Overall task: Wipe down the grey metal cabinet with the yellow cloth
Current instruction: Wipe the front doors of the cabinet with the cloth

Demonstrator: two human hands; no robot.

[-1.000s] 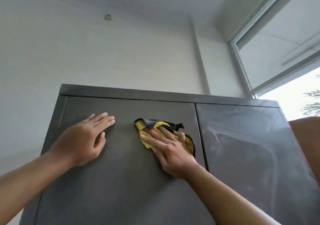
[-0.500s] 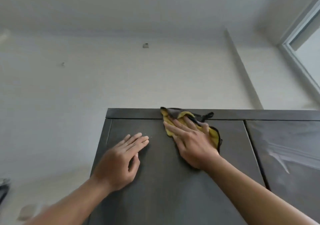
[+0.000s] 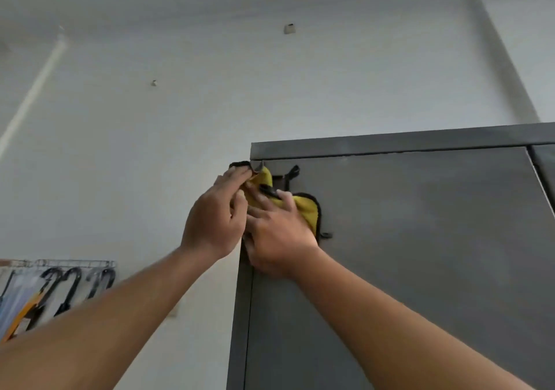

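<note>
The yellow cloth lies against the upper left corner of the grey metal cabinet, on the left door, just under the flat band that runs along the cabinet's top. The cloth is bunched and has black edging, and its far corner reaches past the cabinet's left edge. The left hand is at that edge with its fingers curled, and its fingertips pinch the cloth's upper left corner, so it is grasping the cloth. The right hand lies over the cloth's lower part, fingers spread and fairly straight, pressing it flat against the door. It is released rather than clenched and grips nothing. The two hands sit close together at the thumbs; whether they touch I cannot tell. Both forearms are bare and rise from the bottom of the view. A narrow slice of the right door shows at the right border, parted from the left door by a dark seam. Behind and to the left of the cabinet is a white wall, with a small square fitting high up and a smaller fitting lower and farther left. Low at the left, a wire rack on the wall carries several umbrellas hung by their black hooked handles, all blurred
</note>
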